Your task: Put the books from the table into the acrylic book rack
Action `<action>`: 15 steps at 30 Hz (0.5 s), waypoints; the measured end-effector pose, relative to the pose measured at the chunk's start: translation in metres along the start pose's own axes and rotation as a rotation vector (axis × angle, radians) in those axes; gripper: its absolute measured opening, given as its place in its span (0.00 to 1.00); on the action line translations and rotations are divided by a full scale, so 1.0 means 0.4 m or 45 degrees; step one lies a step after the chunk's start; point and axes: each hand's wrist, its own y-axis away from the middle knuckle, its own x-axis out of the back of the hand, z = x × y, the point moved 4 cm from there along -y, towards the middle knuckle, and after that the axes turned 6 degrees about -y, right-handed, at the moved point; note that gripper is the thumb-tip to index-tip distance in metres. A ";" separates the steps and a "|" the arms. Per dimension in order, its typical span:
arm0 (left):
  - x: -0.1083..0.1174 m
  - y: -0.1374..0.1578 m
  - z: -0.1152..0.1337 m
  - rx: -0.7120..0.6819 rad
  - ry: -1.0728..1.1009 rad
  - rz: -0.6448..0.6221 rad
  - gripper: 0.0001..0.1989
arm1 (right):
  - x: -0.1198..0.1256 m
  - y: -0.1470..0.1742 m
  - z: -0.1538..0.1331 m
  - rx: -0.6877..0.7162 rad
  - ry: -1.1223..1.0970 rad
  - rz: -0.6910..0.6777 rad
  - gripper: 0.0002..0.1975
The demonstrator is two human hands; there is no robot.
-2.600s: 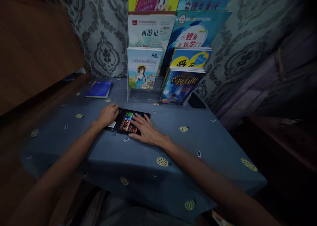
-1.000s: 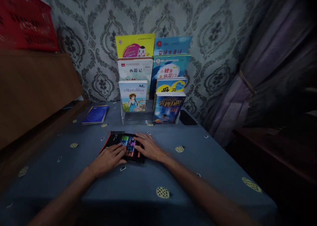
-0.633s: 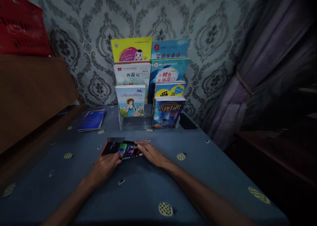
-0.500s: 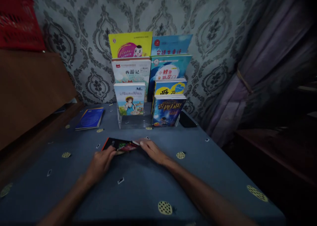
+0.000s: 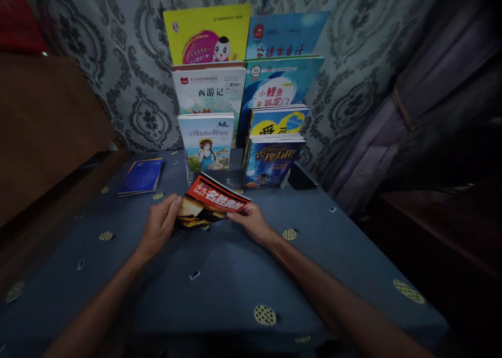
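Over the blue tablecloth (image 5: pixel 219 295), my left hand (image 5: pixel 160 222) and right hand (image 5: pixel 253 224) grip the book (image 5: pixel 209 203) by opposite sides, now lifted and turned over so its red cover (image 5: pixel 217 197) shows.

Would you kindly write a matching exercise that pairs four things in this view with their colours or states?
1. book with a red band
2. book lying flat
3. curtain
4. tablecloth

A. purple-grey, tied back
B. blue-grey with yellow prints
C. held by the left hand and right hand
D. blue cover

Pairs: 1-C, 2-D, 3-A, 4-B.
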 end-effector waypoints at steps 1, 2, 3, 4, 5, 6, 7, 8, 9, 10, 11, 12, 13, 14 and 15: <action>0.000 -0.007 0.007 0.007 0.049 0.020 0.23 | -0.005 0.002 0.001 -0.006 0.005 -0.019 0.22; -0.001 -0.014 0.013 0.017 0.104 0.042 0.24 | -0.010 0.005 0.002 -0.014 0.009 -0.042 0.22; -0.004 -0.020 0.018 0.034 0.164 0.066 0.25 | -0.016 0.008 0.003 -0.022 0.010 -0.069 0.21; -0.008 -0.026 0.021 0.055 0.235 0.089 0.26 | -0.022 0.011 0.002 -0.032 0.010 -0.098 0.21; -0.015 -0.030 0.020 0.084 0.320 0.105 0.26 | -0.028 0.015 0.000 -0.043 0.013 -0.123 0.21; -0.026 -0.033 0.016 0.122 0.422 0.115 0.26 | -0.032 0.019 -0.002 -0.055 0.019 -0.141 0.22; -0.038 -0.035 0.008 0.168 0.539 0.121 0.26 | -0.036 0.023 -0.004 -0.069 0.030 -0.154 0.22; -0.053 -0.034 -0.003 0.220 0.665 0.128 0.25 | -0.038 0.026 -0.005 -0.081 0.046 -0.161 0.23; -0.069 -0.032 -0.018 0.276 0.788 0.142 0.25 | -0.039 0.029 -0.006 -0.094 0.070 -0.165 0.24; -0.084 -0.027 -0.036 0.333 0.898 0.167 0.25 | -0.040 0.031 -0.007 -0.106 0.097 -0.168 0.25; -0.099 -0.022 -0.055 0.386 0.984 0.201 0.26 | -0.041 0.032 -0.006 -0.112 0.127 -0.172 0.26; -0.112 -0.016 -0.075 0.434 1.047 0.235 0.26 | -0.042 0.034 -0.005 -0.115 0.158 -0.180 0.27; -0.125 -0.010 -0.094 0.476 1.089 0.258 0.27 | -0.043 0.034 -0.002 -0.117 0.187 -0.193 0.28; -0.136 -0.004 -0.110 0.511 1.117 0.269 0.27 | -0.045 0.035 0.000 -0.117 0.215 -0.207 0.29; -0.145 0.000 -0.124 0.539 1.136 0.268 0.28 | -0.047 0.034 0.003 -0.111 0.238 -0.216 0.30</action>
